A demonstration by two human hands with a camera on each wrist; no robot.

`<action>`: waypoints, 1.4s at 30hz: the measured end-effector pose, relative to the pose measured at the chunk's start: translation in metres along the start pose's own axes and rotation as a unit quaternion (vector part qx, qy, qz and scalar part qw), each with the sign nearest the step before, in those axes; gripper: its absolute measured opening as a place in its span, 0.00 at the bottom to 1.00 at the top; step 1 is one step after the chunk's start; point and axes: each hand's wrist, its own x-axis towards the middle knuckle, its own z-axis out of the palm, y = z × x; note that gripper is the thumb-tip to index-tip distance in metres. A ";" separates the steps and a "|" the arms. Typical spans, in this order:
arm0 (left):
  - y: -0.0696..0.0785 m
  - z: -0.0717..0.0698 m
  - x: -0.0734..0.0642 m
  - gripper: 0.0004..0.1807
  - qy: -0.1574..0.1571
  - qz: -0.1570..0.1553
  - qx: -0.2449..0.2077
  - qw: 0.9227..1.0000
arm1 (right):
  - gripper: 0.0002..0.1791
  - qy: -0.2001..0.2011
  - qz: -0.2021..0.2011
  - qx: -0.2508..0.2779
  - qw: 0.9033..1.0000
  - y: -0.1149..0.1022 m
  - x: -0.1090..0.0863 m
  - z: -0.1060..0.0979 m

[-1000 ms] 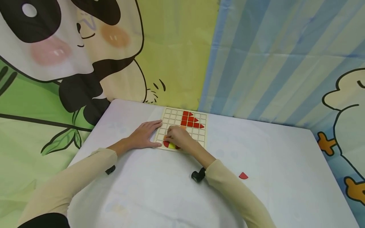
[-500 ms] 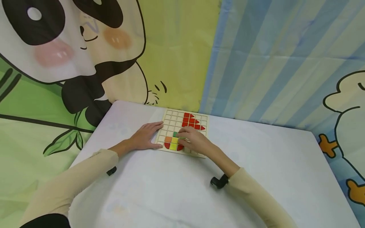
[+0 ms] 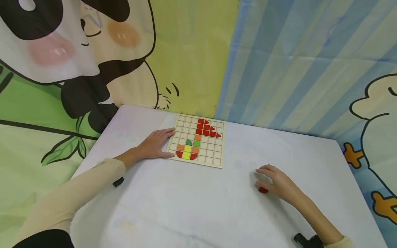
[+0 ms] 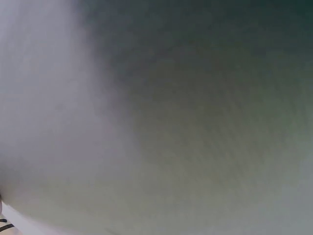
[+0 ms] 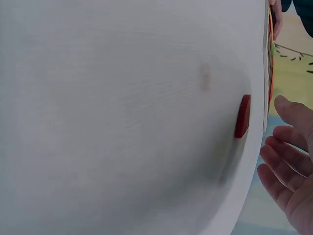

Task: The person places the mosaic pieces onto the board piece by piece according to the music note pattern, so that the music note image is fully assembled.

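A pale wooden grid board (image 3: 211, 151) lies at the back of the table with red, orange, yellow and green pieces set in its squares. My left hand (image 3: 155, 144) rests at the board's left side, fingers spread, the thumb by its near corner. Out to the right, my right hand (image 3: 280, 184) hovers over a loose red quarter-round piece (image 3: 263, 190), thumb and fingers apart. In the right wrist view that red piece (image 5: 243, 116) lies on the table beside the loosely curved fingers (image 5: 281, 161), with a gap between them. Only blurred surfaces fill the left wrist view.
The white table (image 3: 186, 199) reaches up to a printed cloth backdrop (image 3: 192, 62) with a panda and stripes. A black wrist camera (image 3: 305, 240) sits on the right forearm, another (image 3: 118, 182) under the left.
My right hand has left the board and moved right and nearer, to the loose red piece. A green piece with a rounded corner shows on the board. My left hand stays by the board.
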 end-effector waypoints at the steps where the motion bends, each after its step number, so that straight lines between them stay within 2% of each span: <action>1: 0.000 -0.001 0.000 0.56 0.002 0.000 0.000 1.000 | 0.22 -0.004 0.011 0.003 1.000 0.002 -0.004 -0.001; 6: 0.000 -0.003 0.000 0.56 0.002 0.003 -0.007 1.000 | 0.22 -0.026 0.051 0.017 0.998 0.004 -0.015 -0.004; 9: 0.001 -0.003 -0.001 0.56 -0.002 0.004 -0.009 1.000 | 0.21 -0.037 0.053 0.014 0.998 0.006 -0.018 -0.004; 13: 0.002 -0.003 0.000 0.56 0.000 0.005 -0.003 1.000 | 0.22 -0.051 0.025 0.012 0.998 0.013 -0.021 -0.004; 17: 0.002 -0.004 0.000 0.56 0.002 0.004 -0.003 1.000 | 0.23 -0.053 -0.028 0.023 0.998 0.022 -0.022 -0.002; 21: 0.002 -0.004 -0.001 0.57 -0.003 -0.001 -0.008 1.000 | 0.20 -0.021 -0.091 0.036 0.995 0.029 -0.020 0.002; 23: 0.003 -0.004 -0.001 0.57 -0.005 -0.002 -0.008 1.000 | 0.18 -0.012 -0.109 0.037 0.993 0.030 -0.018 0.004; 26: 0.003 -0.003 -0.001 0.57 -0.005 -0.001 -0.010 1.000 | 0.17 -0.023 -0.103 0.025 0.994 0.029 -0.015 0.003; 31: 0.004 -0.003 0.000 0.56 -0.005 0.000 -0.008 1.000 | 0.22 -0.071 -0.064 0.020 0.995 0.024 -0.013 -0.001; 37: 0.004 -0.003 -0.001 0.56 -0.002 0.001 -0.009 1.000 | 0.16 -0.069 -0.101 0.024 0.992 0.018 -0.009 0.004; 42: 0.004 -0.005 -0.001 0.56 -0.004 0.004 -0.009 1.000 | 0.14 -0.062 -0.100 0.035 0.992 0.013 -0.003 0.007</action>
